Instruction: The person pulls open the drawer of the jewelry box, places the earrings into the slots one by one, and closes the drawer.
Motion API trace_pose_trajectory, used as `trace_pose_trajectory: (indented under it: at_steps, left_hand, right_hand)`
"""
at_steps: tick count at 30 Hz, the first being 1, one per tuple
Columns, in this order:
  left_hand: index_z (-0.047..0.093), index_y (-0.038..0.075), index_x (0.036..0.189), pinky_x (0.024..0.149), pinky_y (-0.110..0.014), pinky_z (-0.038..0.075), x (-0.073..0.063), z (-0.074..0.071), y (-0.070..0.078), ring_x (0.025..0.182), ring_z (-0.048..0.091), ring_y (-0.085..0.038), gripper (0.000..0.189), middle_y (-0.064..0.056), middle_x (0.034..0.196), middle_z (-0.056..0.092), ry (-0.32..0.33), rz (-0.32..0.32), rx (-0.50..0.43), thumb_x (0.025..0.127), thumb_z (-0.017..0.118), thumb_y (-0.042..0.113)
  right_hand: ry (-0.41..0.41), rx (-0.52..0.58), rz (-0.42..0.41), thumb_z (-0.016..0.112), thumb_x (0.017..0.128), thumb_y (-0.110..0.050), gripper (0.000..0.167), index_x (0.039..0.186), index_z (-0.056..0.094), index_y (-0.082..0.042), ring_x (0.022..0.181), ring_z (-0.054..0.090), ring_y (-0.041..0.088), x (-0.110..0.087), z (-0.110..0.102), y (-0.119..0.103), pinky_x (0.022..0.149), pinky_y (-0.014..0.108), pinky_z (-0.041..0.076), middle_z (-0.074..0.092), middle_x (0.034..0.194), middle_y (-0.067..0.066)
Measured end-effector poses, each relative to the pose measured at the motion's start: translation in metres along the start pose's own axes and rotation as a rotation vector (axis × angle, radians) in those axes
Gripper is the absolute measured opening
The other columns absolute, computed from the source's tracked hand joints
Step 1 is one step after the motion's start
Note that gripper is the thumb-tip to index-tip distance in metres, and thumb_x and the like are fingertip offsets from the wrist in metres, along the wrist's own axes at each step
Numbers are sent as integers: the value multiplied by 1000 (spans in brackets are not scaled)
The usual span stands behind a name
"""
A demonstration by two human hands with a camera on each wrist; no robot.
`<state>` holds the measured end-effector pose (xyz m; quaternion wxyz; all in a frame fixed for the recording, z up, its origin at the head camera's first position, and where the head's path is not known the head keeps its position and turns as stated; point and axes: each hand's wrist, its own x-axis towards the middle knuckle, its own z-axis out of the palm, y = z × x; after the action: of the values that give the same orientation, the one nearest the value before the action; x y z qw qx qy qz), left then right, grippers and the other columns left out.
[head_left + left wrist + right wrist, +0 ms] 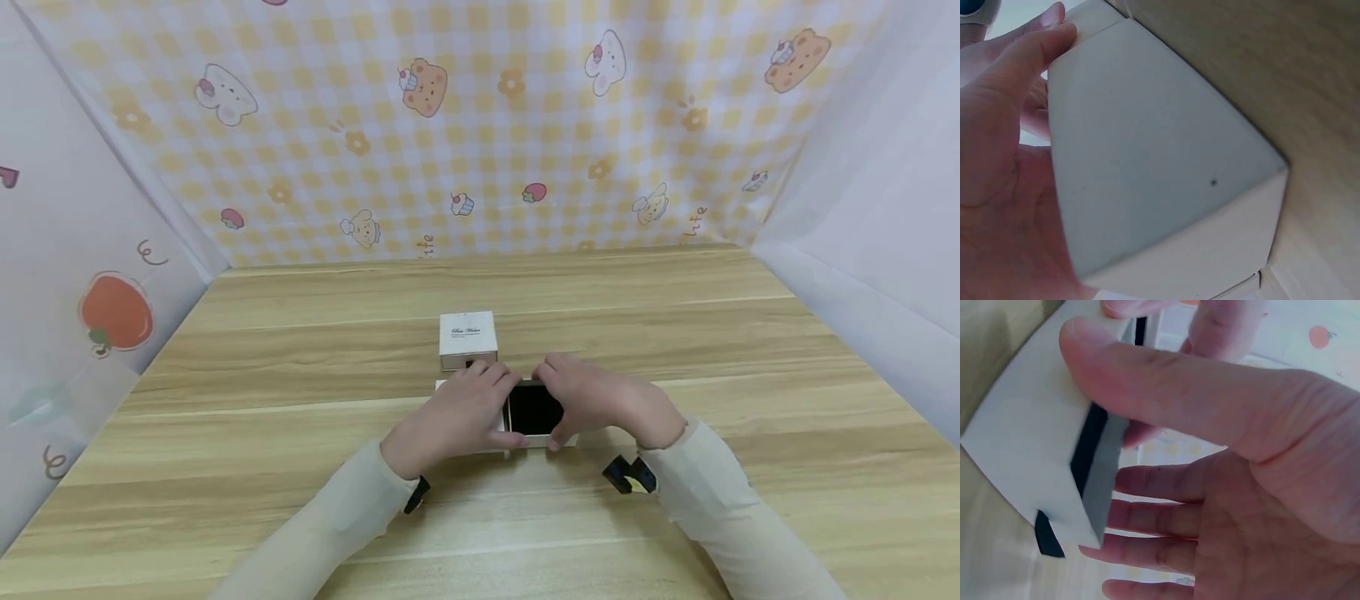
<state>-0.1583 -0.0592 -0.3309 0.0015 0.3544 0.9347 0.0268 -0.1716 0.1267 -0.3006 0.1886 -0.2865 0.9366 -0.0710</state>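
A white drawer-style box lies on the wooden table in front of me, its drawer point(534, 408) partly out to the right and showing a black inside. My left hand point(459, 417) spans the white outer sleeve point(1166, 137) of the box, thumb on the near side and fingers on the far side. With its thumb on the near wall and fingertips at the far one, my right hand point(600, 402) grips the drawer. In the right wrist view a black ribbon tab point(1049, 536) sticks out of the drawer's end. The left hand covers much of the sleeve.
A second, smaller white box point(468, 335) with dark lettering on top stands just behind the first. Black wrist-worn devices point(628, 475) show below the sleeves. A checked cloth point(480, 150) with cartoon prints hangs at the table's back edge.
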Motion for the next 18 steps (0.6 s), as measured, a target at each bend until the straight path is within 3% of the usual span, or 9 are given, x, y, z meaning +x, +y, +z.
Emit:
trace_pose_trajectory:
  at_steps: [5,8,13,18]
  left_hand:
    - [50,7,131,96,-36,42,-1,-1,0,116,47,-22,75,-3,126,54,6,2,8,79,61,60]
    - [49,7,132,97,-37,41,-1,-2,1,118,46,-22,77,-4,128,53,-4,-2,3,78,60,61]
    - [48,7,132,98,-38,40,-1,-2,1,119,45,-23,78,-4,129,52,-14,-11,3,79,59,62]
    - [48,8,133,98,-37,40,-1,-2,2,116,46,-23,77,-4,129,53,-19,-13,20,79,59,62]
  right_hand:
    - [-30,77,48,78,74,-31,83,137,36,2,122,42,31,-7,-12,7,100,46,38,42,135,17]
    - [-25,118,64,73,79,-28,74,137,38,1,125,41,36,-14,-19,13,100,49,38,41,137,19]
    - [-13,125,47,67,85,-16,39,118,56,2,105,55,30,-22,-31,25,88,44,46,58,114,16]
    - [-26,60,67,65,84,-9,15,96,65,0,81,56,20,-22,-35,34,74,36,48,62,89,7]
